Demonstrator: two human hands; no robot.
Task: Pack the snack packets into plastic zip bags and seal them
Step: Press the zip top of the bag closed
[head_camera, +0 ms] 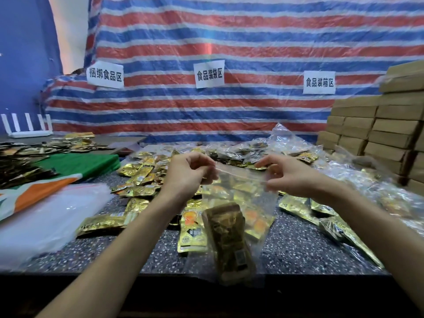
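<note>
A clear plastic zip bag (pixel 238 193) hangs above the table in front of me. My left hand (pixel 188 173) pinches the left end of its top strip and my right hand (pixel 289 174) pinches the right end. Inside the bag sit several gold snack packets (pixel 229 239), sagging toward the table's front edge. Many loose gold snack packets (pixel 140 175) lie scattered over the speckled table (pixel 96 255) beneath and beyond the bag.
A stack of empty clear zip bags (pixel 46 219) lies at front left, beside a green and orange cloth (pixel 68 171). Filled plastic bags (pixel 378 189) pile up at right. Brown cardboard boxes (pixel 378 125) stand stacked at far right. A striped tarp (pixel 206 42) with paper signs hangs behind.
</note>
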